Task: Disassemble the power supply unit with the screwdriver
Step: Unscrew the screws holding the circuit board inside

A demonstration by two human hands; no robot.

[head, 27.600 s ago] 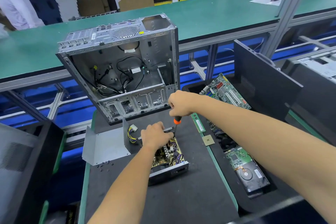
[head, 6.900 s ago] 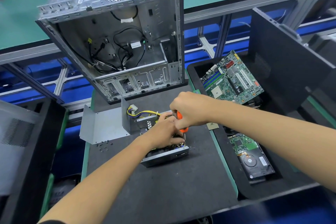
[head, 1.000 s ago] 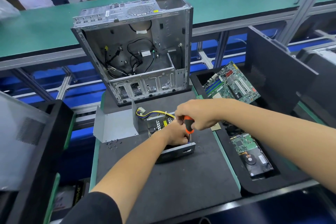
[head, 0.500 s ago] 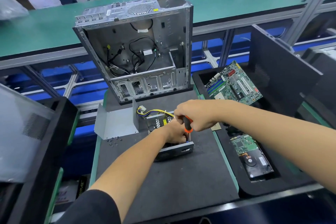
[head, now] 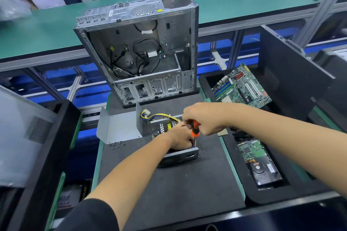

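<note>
The opened power supply unit point(head: 179, 156) lies on the black mat point(head: 180, 189), its circuit board and yellow wires point(head: 159, 117) exposed. My right hand point(head: 203, 118) grips the orange-and-black screwdriver point(head: 195, 129), held nearly upright with its tip down inside the unit's near right corner. My left hand point(head: 181, 136) rests in the unit beside the tip, fingers curled around the shaft area; what they touch is hidden. The unit's removed grey cover point(head: 120, 127) lies open to the left.
An empty computer case point(head: 142, 48) stands behind the unit. Several loose screws point(head: 116, 146) lie near the cover. A black bin on the right holds a motherboard point(head: 242, 88) and a hard drive point(head: 262, 167). Black side panels stand at the left and right.
Both hands stay at the unit's near right corner with the screwdriver upright; the view has only shifted slightly.
</note>
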